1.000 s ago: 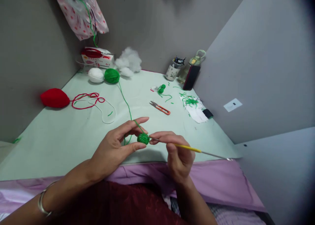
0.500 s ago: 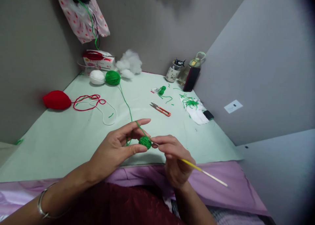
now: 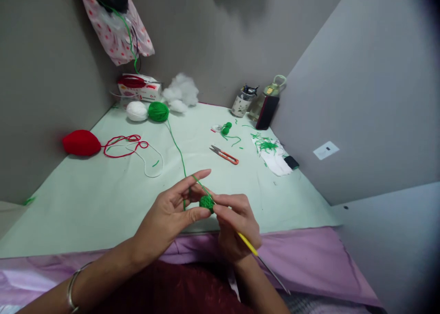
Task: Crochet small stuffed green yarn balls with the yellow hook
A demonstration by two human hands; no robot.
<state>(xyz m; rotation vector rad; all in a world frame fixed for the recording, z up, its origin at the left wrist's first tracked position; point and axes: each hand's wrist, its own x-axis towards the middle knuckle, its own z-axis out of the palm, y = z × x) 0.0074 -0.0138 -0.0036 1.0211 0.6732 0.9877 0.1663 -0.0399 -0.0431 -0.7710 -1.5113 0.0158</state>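
My left hand pinches a small green crocheted piece between thumb and fingers. Green yarn runs over its raised index finger, coming from a green yarn ball at the back of the table. In my right hand is a crochet hook with a yellow grip, held like a pen. The hook's tip meets the edge of the crocheted piece, partly hidden by the fingers. Its metal shaft slants down toward the lower right.
Orange-handled thread snips lie beyond my hands, near a small green crocheted item. Red yarn and a white yarn ball sit left. White stuffing, a pen cup, a bottle and a phone stand behind.
The crochet hook has swung, its rear end now pointing more steeply down. My right hand has rotated and drawn in to the left; my left hand and the crocheted piece shifted slightly right.
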